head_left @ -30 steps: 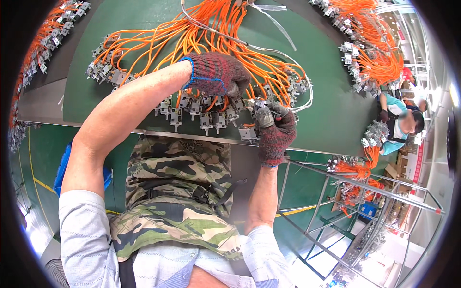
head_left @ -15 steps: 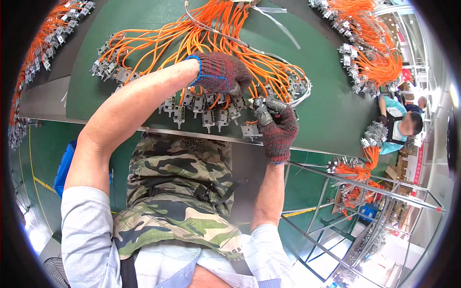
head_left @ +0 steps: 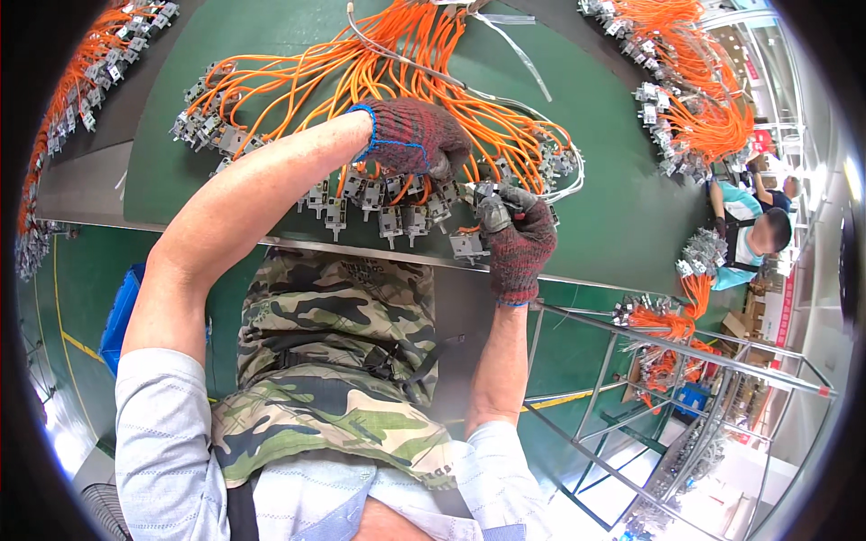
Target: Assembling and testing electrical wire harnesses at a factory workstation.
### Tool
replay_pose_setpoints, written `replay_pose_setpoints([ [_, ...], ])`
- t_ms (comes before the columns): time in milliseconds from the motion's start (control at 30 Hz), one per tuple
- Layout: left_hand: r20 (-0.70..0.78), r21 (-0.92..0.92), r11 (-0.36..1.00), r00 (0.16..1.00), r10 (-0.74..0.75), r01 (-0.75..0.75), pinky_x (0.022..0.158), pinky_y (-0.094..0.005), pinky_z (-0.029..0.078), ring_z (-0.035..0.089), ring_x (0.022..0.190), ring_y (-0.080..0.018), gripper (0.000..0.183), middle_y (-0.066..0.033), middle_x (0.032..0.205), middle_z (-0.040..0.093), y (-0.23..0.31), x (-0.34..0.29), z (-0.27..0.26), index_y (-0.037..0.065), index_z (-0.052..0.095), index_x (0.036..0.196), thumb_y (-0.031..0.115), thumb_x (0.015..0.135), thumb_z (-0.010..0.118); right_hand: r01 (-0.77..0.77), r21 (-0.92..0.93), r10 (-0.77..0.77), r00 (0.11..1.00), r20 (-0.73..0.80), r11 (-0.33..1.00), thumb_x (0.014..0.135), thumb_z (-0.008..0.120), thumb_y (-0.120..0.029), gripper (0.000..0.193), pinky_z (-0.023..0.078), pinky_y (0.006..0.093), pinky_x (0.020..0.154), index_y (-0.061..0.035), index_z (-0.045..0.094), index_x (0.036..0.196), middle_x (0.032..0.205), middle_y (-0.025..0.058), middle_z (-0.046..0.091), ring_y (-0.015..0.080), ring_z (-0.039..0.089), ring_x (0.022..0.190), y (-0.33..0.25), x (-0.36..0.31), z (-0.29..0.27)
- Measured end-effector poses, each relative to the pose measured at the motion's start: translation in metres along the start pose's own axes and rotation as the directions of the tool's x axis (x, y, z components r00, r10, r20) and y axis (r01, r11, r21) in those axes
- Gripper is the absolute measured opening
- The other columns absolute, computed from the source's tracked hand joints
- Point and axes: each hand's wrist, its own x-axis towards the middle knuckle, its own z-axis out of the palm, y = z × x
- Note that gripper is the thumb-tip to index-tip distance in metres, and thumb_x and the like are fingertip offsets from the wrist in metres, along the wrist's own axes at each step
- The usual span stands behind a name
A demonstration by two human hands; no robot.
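**A:** Orange wire harness — fanned across the green bench mat, leads running down to a row of small grey metal switch blocks along the near edge. The loose end of that row sits between both hands.

**B:** Hand states?

**A:** Left hand, knit glove, curled down over the leads just above the row; fingers closed around a few wires or a block, can't tell which. Right hand, same glove, fingers pinched tight on one grey block at the right end of the row, thumb on top.

**B:** Handling?

**A:** My read — light, floppy and tangle-prone. Wires are soft, so no support from them; the blocks look stiff and are the only firm grab points. Take a block by its body, not by the lead; pulling on the wire likely stresses the joint. Gloves cut feel, so small terminals could slip.

**B:** Anything else around?

**A:** More orange harness bundles at far right of the bench, another person seated beyond them, metal rack frame lower right.
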Motion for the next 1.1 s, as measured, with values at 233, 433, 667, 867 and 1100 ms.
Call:
replay_pose_setpoints([
  [233, 0.003, 0.020, 1.000, 1.000, -0.024, 0.024, 0.064, -0.0401, 0.057, 0.072, 0.069, -0.0230, 0.025, -0.0090, 0.085, 0.074, 0.003, -0.002, -0.001, 0.011, 0.075, 0.107, 0.026, 0.087, 0.070, 0.085, -0.073, -0.085, 0.996, 0.004, 0.994, 0.090, 0.082, -0.001, 0.022, 0.058, 0.0268, 0.081, -0.0004, 0.074, 0.111, 0.100, 0.0060, 0.075, 0.0091, 0.068, 0.087, 0.001, 0.001, -0.002],
  [433, 0.012, -0.023, 0.999, 0.999, -0.048, 0.048, 0.081, -0.0420, 0.057, 0.074, 0.088, -0.0268, 0.024, -0.0102, 0.098, 0.076, 0.001, -0.002, -0.001, 0.011, 0.074, 0.111, 0.017, 0.088, 0.069, 0.025, -0.078, -0.032, 0.995, -0.090, 0.997, 0.091, 0.082, -0.003, 0.023, 0.058, 0.0287, 0.082, 0.0009, 0.074, 0.113, 0.102, 0.0069, 0.075, 0.0099, 0.067, 0.089, -0.023, -0.012, 0.015],
  [667, -0.014, 0.013, 1.000, 1.000, -0.021, 0.022, 0.079, -0.0404, 0.057, 0.074, 0.088, -0.0239, 0.026, -0.0094, 0.098, 0.077, 0.002, -0.003, 0.000, 0.011, 0.074, 0.114, 0.018, 0.090, 0.069, 0.098, -0.278, -0.118, 0.992, -0.055, 0.956, 0.090, 0.082, -0.005, 0.028, 0.057, 0.0296, 0.079, -0.0001, 0.075, 0.117, 0.092, 0.0048, 0.075, 0.0106, 0.065, 0.084, -0.007, -0.012, 0.016],
  [867, -0.007, 0.003, 1.000, 1.000, -0.008, 0.008, 0.079, -0.0407, 0.057, 0.075, 0.088, -0.0232, 0.023, -0.0075, 0.098, 0.078, -0.002, 0.001, 0.001, 0.011, 0.075, 0.111, 0.020, 0.090, 0.071, 0.075, -0.322, -0.103, 0.992, -0.071, 0.944, 0.089, 0.083, -0.008, 0.031, 0.057, 0.0304, 0.079, 0.0009, 0.075, 0.118, 0.092, 0.0061, 0.075, 0.0113, 0.066, 0.083, -0.007, -0.013, 0.023],
  [1100, -0.039, 0.053, 0.998, 0.998, 0.046, -0.044, 0.083, -0.0400, 0.057, 0.074, 0.092, -0.0230, 0.022, -0.0069, 0.100, 0.078, -0.002, -0.002, 0.002, 0.012, 0.076, 0.111, 0.020, 0.090, 0.071, 0.082, -0.361, -0.114, 0.991, -0.069, 0.929, 0.088, 0.084, -0.011, 0.032, 0.056, 0.0300, 0.076, 0.0006, 0.076, 0.117, 0.090, 0.0075, 0.075, 0.0117, 0.066, 0.080, -0.005, -0.011, 0.021],
])
